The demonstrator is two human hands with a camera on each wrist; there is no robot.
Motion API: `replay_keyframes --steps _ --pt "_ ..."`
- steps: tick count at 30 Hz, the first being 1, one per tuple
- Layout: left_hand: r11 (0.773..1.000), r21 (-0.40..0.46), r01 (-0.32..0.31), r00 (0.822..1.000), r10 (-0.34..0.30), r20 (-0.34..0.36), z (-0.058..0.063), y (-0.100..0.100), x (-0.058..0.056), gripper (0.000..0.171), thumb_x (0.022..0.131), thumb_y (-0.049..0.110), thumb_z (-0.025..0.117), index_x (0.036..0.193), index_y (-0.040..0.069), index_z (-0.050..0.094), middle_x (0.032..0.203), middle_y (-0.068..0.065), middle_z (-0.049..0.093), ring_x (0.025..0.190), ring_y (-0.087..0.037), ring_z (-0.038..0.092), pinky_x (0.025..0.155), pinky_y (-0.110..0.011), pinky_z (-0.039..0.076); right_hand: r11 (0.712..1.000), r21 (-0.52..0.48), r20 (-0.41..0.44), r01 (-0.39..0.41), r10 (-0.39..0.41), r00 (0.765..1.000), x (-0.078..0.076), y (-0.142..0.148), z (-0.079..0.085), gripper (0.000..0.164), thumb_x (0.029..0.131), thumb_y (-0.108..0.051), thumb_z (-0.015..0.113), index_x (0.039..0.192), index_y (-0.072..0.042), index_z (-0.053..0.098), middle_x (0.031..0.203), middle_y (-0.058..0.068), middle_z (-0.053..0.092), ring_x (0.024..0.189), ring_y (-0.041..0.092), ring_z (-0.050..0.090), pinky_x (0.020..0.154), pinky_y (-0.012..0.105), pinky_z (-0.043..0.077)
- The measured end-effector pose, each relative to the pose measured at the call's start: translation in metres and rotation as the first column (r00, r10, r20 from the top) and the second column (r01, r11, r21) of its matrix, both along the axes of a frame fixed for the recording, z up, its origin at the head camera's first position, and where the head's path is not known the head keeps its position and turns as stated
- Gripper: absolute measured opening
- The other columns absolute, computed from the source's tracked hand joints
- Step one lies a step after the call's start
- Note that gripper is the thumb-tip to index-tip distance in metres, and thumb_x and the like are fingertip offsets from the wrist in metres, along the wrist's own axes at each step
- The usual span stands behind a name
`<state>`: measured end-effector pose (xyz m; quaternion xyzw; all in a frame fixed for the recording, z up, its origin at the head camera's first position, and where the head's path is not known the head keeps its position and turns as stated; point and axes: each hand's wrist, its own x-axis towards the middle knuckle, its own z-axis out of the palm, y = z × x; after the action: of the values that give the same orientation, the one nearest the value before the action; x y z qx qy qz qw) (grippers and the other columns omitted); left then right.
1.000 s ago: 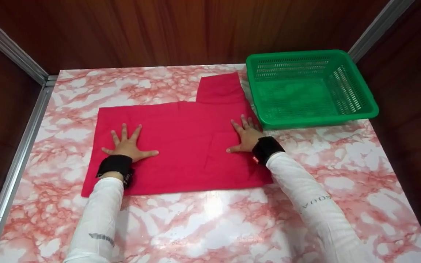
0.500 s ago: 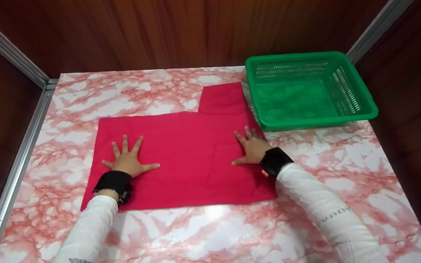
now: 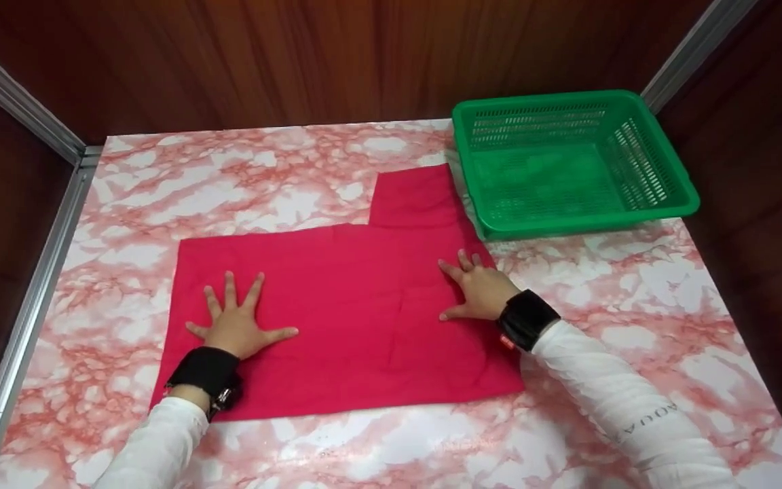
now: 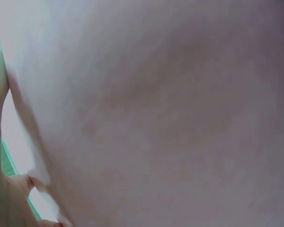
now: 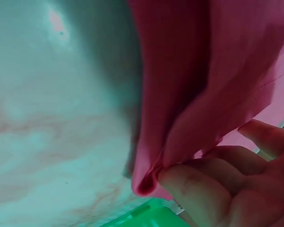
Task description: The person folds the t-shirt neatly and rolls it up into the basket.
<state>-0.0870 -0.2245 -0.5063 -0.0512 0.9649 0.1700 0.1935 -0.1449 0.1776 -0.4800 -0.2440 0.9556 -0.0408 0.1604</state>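
A red short-sleeved shirt [image 3: 337,299] lies flat, folded over lengthwise, with its sleeve [image 3: 413,197] pointing to the far side. My left hand [image 3: 236,329] rests on the left part, fingers spread and straight. Near the right edge, my right hand [image 3: 485,292] presses on the cloth with fingers apart. In the right wrist view, the fingertips touch the shirt [image 5: 180,61], and its near edge shows a loose fold. A blurred pale surface fills most of the left wrist view; only part of the left hand [image 4: 9,198] shows at its edge.
A green plastic basket [image 3: 464,163] with slotted walls stands at the back right, close beside the shirt. The marbled red-and-white table [image 3: 364,451] is bounded by dark wood panels [image 3: 282,61] at the back and sides.
Both hands, lying on the shirt, have slid toward my body, and the shirt has come along with them. The basket has stayed where it was.
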Motion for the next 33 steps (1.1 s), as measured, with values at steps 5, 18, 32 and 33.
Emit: replay_keyframes --steps 5,18,32,33 --pt "1.0 -0.008 0.005 1.0 -0.005 0.001 0.0 0.001 0.003 0.122 0.061 0.081 0.06 0.153 0.026 0.003 0.155 -0.022 -0.015 0.135 -0.055 -0.018 0.08 -0.086 -0.004 1.0 0.003 0.019 0.007 -0.007 1.0 0.003 -0.001 0.002 0.098 0.072 -0.06 0.071 0.147 -0.009 0.033 0.145 0.035 0.027 0.129 0.054 0.033 0.085 0.052 0.05" --pt "0.996 0.007 0.084 0.994 -0.084 -0.071 0.034 -0.026 -0.038 0.078 0.085 0.017 0.064 0.149 0.012 0.022 0.149 -0.034 0.01 0.133 -0.059 0.011 0.093 -0.08 0.017 0.974 -0.194 -0.077 0.12 -0.137 0.988 -0.047 -0.035 0.026 0.06 0.088 -0.038 0.064 0.135 -0.004 0.047 0.131 0.024 0.053 0.115 0.038 0.056 0.094 0.048 0.047" --pt "0.997 -0.033 -0.075 0.966 0.065 -0.25 0.022 -0.044 -0.086 0.049 0.097 -0.005 0.027 0.143 0.011 0.034 0.147 -0.032 0.019 0.132 -0.06 0.014 0.092 -0.079 0.02 0.878 -0.362 -0.224 0.314 -0.409 0.885 -0.107 -0.052 -0.003 0.05 0.093 -0.011 0.055 0.138 0.003 0.04 0.145 0.031 0.031 0.124 0.043 0.046 0.103 0.045 0.04" --pt "0.995 -0.034 -0.089 0.959 0.077 -0.272 0.022 -0.044 -0.085 0.048 0.097 -0.004 0.027 0.142 0.01 0.035 0.146 -0.032 0.022 0.131 -0.06 0.017 0.091 -0.079 0.023 0.868 -0.379 -0.225 0.32 -0.422 0.878 -0.109 -0.052 -0.003 0.05 0.092 -0.01 0.055 0.138 0.004 0.04 0.145 0.031 0.031 0.121 0.044 0.048 0.101 0.045 0.041"
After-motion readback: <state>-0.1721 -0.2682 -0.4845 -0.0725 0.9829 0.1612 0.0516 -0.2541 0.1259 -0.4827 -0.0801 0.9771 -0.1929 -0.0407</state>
